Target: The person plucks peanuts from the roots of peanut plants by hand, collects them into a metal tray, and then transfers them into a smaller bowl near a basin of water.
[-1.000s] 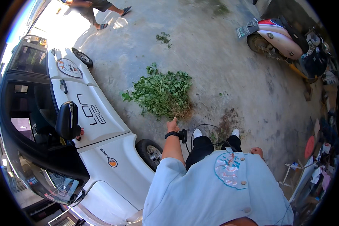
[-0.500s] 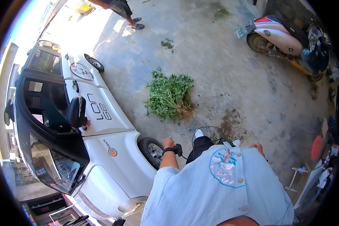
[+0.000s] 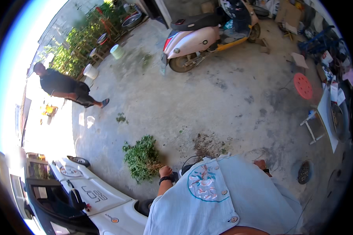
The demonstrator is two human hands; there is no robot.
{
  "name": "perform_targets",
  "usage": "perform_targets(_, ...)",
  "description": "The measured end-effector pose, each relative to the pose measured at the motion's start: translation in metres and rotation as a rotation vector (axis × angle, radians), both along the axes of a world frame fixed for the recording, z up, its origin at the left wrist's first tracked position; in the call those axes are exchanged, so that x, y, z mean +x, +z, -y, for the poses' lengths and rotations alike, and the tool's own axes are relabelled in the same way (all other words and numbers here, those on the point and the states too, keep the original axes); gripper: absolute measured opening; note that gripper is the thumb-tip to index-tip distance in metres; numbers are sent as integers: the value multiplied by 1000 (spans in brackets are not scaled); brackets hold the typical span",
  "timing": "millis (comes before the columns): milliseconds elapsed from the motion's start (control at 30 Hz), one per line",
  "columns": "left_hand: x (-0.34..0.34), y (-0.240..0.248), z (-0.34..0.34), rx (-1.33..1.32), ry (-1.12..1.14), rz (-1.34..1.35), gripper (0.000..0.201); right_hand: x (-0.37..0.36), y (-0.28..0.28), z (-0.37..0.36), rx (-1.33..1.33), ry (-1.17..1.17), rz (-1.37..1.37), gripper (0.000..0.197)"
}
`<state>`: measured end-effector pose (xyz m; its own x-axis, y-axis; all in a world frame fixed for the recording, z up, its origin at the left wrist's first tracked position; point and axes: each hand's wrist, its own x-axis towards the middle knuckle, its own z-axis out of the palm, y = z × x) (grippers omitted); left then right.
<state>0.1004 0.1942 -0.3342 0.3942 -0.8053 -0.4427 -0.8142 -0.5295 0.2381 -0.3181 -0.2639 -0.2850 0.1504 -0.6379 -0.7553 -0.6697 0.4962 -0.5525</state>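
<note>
My left hand (image 3: 165,171) hangs at my side with its fingers curled in, and nothing shows in it. It wears a dark wrist strap, and in this view it overlaps the root end of a heap of uprooted green plants (image 3: 140,158) on the concrete; I see no grip on them. My right hand (image 3: 259,163) is low on my other side, also with a dark wrist band. Its fingers are small and shaded, so their pose is unclear. Loose dark soil (image 3: 210,145) is scattered on the floor ahead of me.
A white car (image 3: 94,196) stands at left, a pink scooter (image 3: 196,41) at the far middle. A person (image 3: 66,86) in dark clothes is at far left, near white buckets (image 3: 91,71). At right are a red round stool top (image 3: 303,86), a tilted white board (image 3: 328,117) and a basin (image 3: 304,172).
My view has swung right and upward; the car and plant heap now sit farther left and lower. More of the scooter, the buckets and the other person shows. Both hands still hang low.
</note>
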Motion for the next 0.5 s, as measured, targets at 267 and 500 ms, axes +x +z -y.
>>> perform_targets(267,23,53,211,310,108,226,35,-133,-72,-8,-140,134,-541,27)
perform_targets(500,80,-17,276,266,280,215,25,-123,-84,-15,62,-323,-343,38)
